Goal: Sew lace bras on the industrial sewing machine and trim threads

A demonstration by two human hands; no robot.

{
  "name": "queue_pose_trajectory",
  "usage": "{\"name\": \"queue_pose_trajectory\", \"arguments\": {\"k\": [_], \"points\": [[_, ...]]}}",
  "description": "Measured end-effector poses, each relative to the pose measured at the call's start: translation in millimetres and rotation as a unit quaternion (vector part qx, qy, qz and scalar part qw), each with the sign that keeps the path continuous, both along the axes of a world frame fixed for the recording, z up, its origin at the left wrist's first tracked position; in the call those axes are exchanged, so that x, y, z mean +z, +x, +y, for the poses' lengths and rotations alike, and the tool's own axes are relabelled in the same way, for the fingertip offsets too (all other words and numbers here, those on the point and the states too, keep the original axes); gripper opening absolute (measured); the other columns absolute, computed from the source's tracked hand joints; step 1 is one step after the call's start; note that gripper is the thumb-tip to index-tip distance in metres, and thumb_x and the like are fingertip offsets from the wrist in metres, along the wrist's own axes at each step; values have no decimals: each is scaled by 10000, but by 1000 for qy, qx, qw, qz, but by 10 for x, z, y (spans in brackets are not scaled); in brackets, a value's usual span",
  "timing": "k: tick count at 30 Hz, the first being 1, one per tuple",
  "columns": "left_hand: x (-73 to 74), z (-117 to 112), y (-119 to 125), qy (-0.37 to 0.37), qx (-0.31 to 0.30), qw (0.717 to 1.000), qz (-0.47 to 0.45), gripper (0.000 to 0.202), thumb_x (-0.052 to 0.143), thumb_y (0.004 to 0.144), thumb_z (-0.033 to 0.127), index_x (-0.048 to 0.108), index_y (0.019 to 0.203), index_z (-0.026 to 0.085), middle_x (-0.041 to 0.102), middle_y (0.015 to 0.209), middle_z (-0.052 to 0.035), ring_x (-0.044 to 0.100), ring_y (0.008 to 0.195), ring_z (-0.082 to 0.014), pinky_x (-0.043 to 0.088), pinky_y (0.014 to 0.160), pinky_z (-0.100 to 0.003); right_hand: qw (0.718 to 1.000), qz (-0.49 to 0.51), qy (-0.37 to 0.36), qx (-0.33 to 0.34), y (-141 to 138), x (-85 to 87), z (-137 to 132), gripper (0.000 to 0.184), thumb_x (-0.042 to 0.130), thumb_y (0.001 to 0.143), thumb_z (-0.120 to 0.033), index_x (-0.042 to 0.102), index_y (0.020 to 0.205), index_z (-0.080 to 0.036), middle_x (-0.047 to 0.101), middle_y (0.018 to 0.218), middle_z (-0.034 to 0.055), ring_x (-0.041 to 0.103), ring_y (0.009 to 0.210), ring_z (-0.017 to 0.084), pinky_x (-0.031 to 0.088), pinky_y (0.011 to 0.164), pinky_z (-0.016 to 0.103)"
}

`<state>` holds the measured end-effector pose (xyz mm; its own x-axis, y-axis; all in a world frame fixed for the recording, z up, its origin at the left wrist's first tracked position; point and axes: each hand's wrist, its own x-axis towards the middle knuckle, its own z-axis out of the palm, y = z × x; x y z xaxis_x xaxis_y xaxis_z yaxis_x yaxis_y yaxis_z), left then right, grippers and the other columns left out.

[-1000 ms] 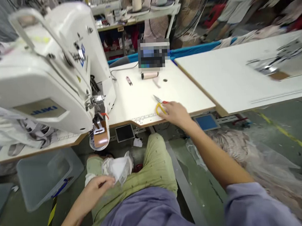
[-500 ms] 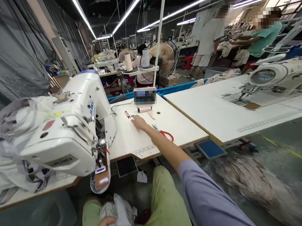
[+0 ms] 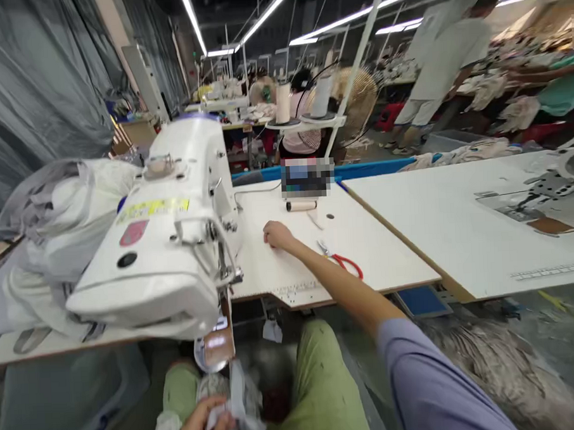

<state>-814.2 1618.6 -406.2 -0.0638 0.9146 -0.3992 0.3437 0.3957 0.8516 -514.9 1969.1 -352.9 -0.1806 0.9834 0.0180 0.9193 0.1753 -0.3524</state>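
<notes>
My right hand [image 3: 277, 234] rests on the white sewing table [image 3: 364, 237], just right of the white sewing machine [image 3: 173, 232]. Its fingers are curled down and closed, and what lies under them is hidden. Red-handled scissors [image 3: 342, 261] lie on the table beside my forearm, untouched. A thread spool [image 3: 300, 205] lies on its side just beyond the hand. At the bottom edge, my left hand [image 3: 203, 426] grips a crumpled piece of white fabric [image 3: 238, 407] on my lap.
A heap of white and grey fabric [image 3: 54, 238] sits left of the machine. A second white table [image 3: 459, 226] with another machine [image 3: 547, 194] adjoins on the right. A grey bin [image 3: 62, 402] stands below left, loose fabric [image 3: 507, 370] on the floor right. People work behind.
My right hand left the scissors and reached farther across the table toward the machine. The small snips seen by it half a second ago no longer show. The view has lifted upward.
</notes>
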Motion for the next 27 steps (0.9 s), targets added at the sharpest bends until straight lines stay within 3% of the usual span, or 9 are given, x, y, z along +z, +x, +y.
{"name": "queue_pose_trajectory", "arguments": {"k": [3,5,9,13,16,18,22,25,27], "points": [[114,-122,95,-5,60,995,-85,487,772,696,591,703,972,196,785,874,-76,771,880,-314,621,813,-404,999,20,30,24,157,-233,-444,213,503,976,-179,703,915,-141,676,1128,114,597,1120,218,440,1038,370],[196,-114,134,5,92,988,-127,505,796,690,574,679,969,169,777,897,-85,772,862,-287,619,827,-398,998,35,56,17,220,-363,-683,265,436,955,-147,696,999,-124,632,1168,167,540,1183,256,403,1060,376],[332,-144,190,10,100,981,-165,433,798,740,501,668,985,168,771,905,-76,769,880,-253,624,807,-366,989,34,128,-65,286,-499,-962,350,532,914,-298,615,1173,-78,514,1278,254,442,1251,384,366,1041,524],[416,-268,265,24,90,983,-159,385,780,778,460,660,1004,171,770,887,-71,773,871,-254,627,764,-350,987,-12,57,-149,404,-436,-1032,485,613,854,-378,584,1222,-65,588,1185,255,566,1048,372,450,890,490],[438,-328,317,42,88,983,-158,387,765,799,442,645,1056,179,770,883,-60,777,847,-247,629,756,-351,990,-9,-24,-138,473,-290,-1084,554,620,817,-252,521,1333,-75,672,1065,194,616,944,327,475,800,426],[444,-345,342,51,90,983,-152,374,766,797,438,652,1040,178,771,894,-63,778,842,-247,630,760,-352,992,25,-35,-121,436,-181,-1261,535,598,815,-191,519,1334,-89,702,950,142,633,891,306,478,772,405],[424,-369,356,64,88,986,-126,335,754,810,438,663,1002,179,786,891,-80,779,859,-258,625,755,-346,974,211,44,-68,118,-45,-2191,214,436,957,-232,607,1081,-195,677,769,48,637,720,234,489,729,376],[373,-411,354,72,82,990,-93,311,729,842,427,664,1031,188,797,895,-83,778,868,-254,614,756,-334,950,313,12,17,-230,-78,-3122,273,376,1026,-347,509,802,-265,574,604,-1,575,577,202,469,619,351],[343,-447,359,89,76,991,-60,289,717,860,412,671,1045,195,801,920,-78,777,864,-242,603,759,-320,939,331,-39,87,-459,-143,-3599,258,410,1025,-353,504,799,-271,612,655,10,599,602,196,463,592,334]]}}
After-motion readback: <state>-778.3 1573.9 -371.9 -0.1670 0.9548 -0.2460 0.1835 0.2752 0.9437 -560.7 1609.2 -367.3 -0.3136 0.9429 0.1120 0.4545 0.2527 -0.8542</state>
